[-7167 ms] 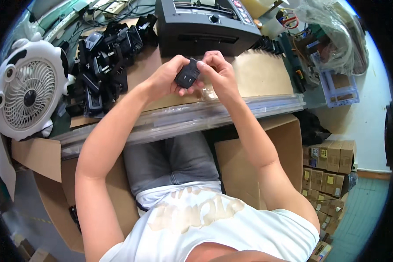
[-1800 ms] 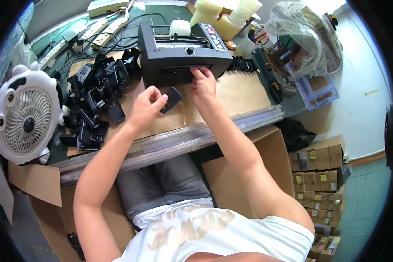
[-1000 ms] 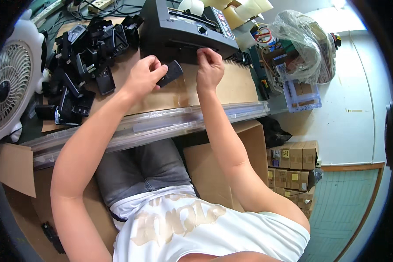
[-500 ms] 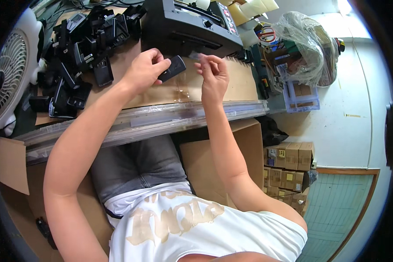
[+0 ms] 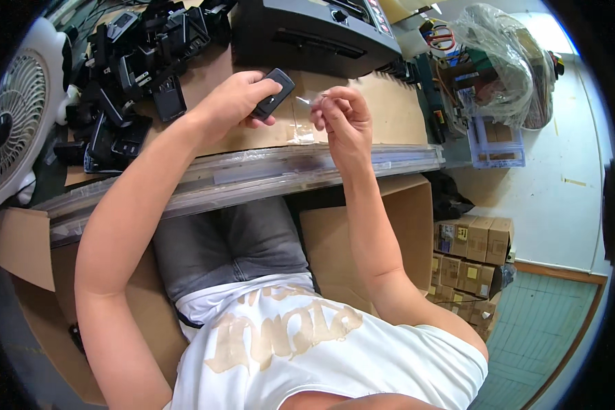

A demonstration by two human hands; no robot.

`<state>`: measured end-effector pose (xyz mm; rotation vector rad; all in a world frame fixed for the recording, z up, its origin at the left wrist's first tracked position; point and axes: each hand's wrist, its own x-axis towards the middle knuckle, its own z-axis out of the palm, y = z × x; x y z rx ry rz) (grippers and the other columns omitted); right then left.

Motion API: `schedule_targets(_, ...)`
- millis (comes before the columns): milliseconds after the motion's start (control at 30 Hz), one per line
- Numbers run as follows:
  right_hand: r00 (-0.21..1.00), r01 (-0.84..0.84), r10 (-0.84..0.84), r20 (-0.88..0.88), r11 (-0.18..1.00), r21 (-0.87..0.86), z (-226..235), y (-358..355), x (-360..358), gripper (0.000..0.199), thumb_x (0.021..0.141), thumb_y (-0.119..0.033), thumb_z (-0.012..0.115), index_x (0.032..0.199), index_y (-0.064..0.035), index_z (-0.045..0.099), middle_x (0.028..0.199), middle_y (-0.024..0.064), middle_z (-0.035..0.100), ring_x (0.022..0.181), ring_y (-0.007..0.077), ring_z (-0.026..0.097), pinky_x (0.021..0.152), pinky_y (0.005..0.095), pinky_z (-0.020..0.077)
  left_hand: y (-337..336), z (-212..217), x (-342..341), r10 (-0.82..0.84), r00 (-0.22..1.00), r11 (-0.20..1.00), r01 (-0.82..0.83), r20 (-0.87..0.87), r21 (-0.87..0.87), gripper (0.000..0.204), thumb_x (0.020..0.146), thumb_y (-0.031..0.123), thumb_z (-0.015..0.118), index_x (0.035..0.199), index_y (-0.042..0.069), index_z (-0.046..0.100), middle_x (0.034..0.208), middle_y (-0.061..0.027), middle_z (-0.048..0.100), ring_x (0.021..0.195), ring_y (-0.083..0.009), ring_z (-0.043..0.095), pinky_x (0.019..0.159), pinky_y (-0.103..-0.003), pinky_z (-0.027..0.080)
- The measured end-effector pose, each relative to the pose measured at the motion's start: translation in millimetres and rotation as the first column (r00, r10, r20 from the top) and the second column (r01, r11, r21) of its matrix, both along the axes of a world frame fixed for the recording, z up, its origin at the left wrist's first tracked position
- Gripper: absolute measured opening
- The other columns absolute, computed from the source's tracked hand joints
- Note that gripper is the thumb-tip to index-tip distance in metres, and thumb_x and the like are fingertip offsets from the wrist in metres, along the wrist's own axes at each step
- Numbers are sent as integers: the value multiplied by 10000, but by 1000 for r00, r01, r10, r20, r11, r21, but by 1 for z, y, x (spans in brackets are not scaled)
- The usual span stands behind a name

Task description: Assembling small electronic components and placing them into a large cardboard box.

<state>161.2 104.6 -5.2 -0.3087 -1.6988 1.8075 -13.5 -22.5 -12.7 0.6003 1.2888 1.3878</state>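
Observation:
In my left hand (image 5: pixel 236 102), closed around its lower side, is a small black power adapter (image 5: pixel 276 92), tilted with its upper end away from me. The thumb presses on its face. To the right of it, my right hand (image 5: pixel 348 121) pinches a small clear piece of film or tape (image 5: pixel 303 101) between thumb and fingertips. A short gap separates the film from the adapter. Both hands are above the cardboard-covered bench (image 5: pixel 389 113). Left of my left hand lies a heap of black power adapters (image 5: pixel 133 76), some showing metal prongs.
A dark grey machine (image 5: pixel 307 42) with a knob stands behind my hands. A white fan (image 5: pixel 14 123) is at far left. A taped clear edge strip (image 5: pixel 253 174) runs along the bench front, with open cardboard boxes (image 5: pixel 362 219) below. Scissors (image 5: pixel 441 37) stand at back right.
The adapter has turned more upright in my left hand, and the thumb now lies on its face. My right hand still pinches the clear film. The whole view has shifted slightly.

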Motion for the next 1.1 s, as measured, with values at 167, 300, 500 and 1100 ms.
schedule_targets(167, 1000, -17, 17, 7, 997, 70, -3, 4, 1, 151, 954, -16, 605, 1087, -58, 663, 870, 48, 626, 692, 88, 524, 638, 202, 407, -2, 8, 5, 9, 999, 999, -11, -42, -51, 308, 977, 299, 543, 1121, 28, 570, 940, -52, 637, 696, -75, 607, 505, -150, 416)
schedule_targets(300, 997, -3, 2, 72, 1000, 11, 4, -1, 4, 172, 936, -11, 630, 1099, -45, 673, 867, 55, 649, 696, 87, 545, 628, 196, 423, -2, 8, 7, 24, 998, 997, -28, -55, -77, 314, 984, 310, 532, 1122, 30, 569, 942, -54, 639, 689, -67, 601, 493, -146, 404)
schedule_targets(500, 993, 11, -11, 115, 1000, -3, 5, -6, 4, 203, 915, 4, 630, 1111, -28, 671, 882, 69, 648, 727, 103, 563, 675, 200, 451, -3, 12, 7, 30, 998, 994, -36, -57, -99, 326, 999, 324, 510, 1137, 33, 564, 926, -58, 654, 667, -65, 591, 492, -142, 401)
schedule_targets(1100, 999, 19, -21, 49, 999, 39, 1, -8, -2, 286, 886, 22, 634, 1155, -18, 545, 875, 60, 620, 741, 98, 555, 698, 196, 451, -3, 10, 14, -155, 986, 988, 156, 65, -19, 504, 1041, 532, 361, 1117, 77, 563, 793, -73, 671, 602, -72, 563, 464, -167, 375)
